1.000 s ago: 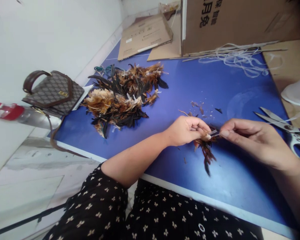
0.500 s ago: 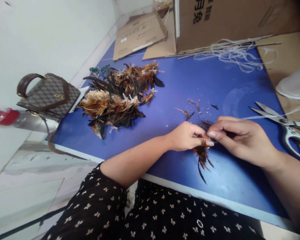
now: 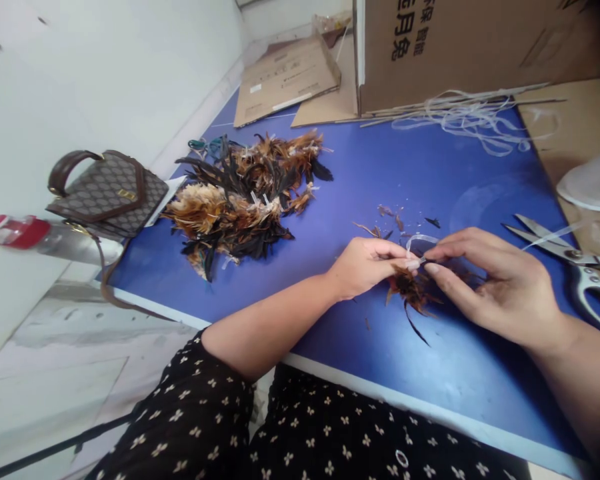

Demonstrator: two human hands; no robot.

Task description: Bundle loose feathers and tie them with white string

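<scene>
My left hand [image 3: 367, 265] is closed in a pinch on a small bundle of brown and black feathers [image 3: 409, 291] that hangs just above the blue table [image 3: 380, 173]. My right hand [image 3: 490, 283] meets it from the right, its thumb and forefinger pinched on a thin clear plastic strip [image 3: 419, 239] that loops over the top of the bundle. The two sets of fingertips nearly touch. A large heap of tied feather bundles [image 3: 245, 200] lies on the table to the left.
Large scissors [image 3: 570, 260] lie at the right edge. Loose clear strips [image 3: 460, 113] trail before a cardboard box [image 3: 470, 47]. Flat cardboard [image 3: 287, 77] sits at the back. A brown handbag [image 3: 107, 193] and a red-capped bottle [image 3: 25, 232] rest at the left. Feather scraps [image 3: 395, 219] dot the table.
The clear strip now forms a loop above the bundle. My right hand has shifted slightly right and opened its lower fingers, while the left hand has kept its pinch on the feathers.
</scene>
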